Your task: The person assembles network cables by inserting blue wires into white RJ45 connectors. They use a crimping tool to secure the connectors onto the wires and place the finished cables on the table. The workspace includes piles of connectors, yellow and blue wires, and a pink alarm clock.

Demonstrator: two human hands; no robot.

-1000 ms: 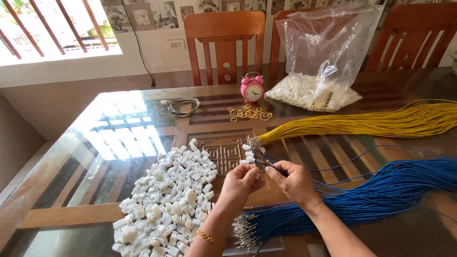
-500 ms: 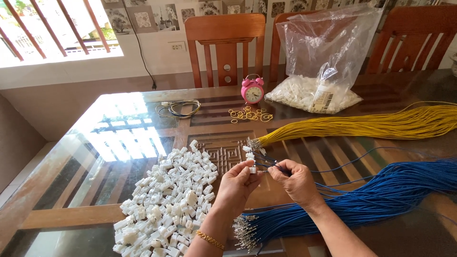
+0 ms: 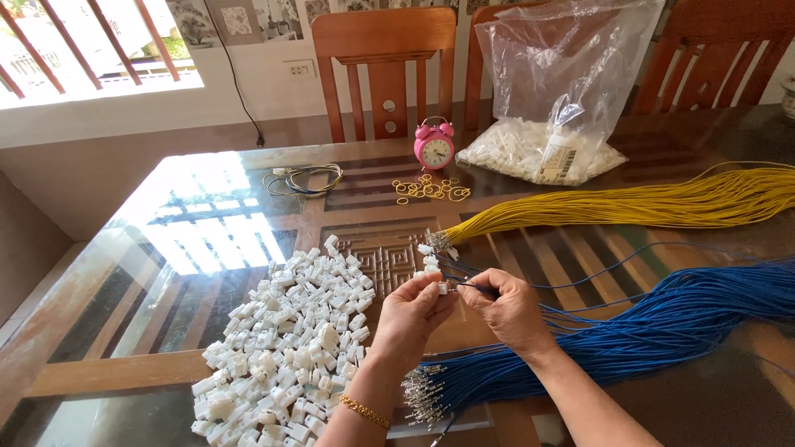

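Left hand (image 3: 414, 310) pinching white connector (image 3: 443, 287), right hand (image 3: 509, 310) gripping blue wire (image 3: 476, 287) touching it

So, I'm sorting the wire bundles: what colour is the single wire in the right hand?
Blue; the head view shows the right hand pinching the wire.

Two wire bundles (image 3: 646, 203), three chairs (image 3: 385, 58), one pink clock (image 3: 434, 146), one bag (image 3: 555, 91)

blue wires (image 3: 662, 339): run off right edge | yellow wires (image 3: 629, 203): cut off upper right | white connector (image 3: 443, 287): mostly hidden by fingertips | clock (image 3: 434, 151) face: too small to read
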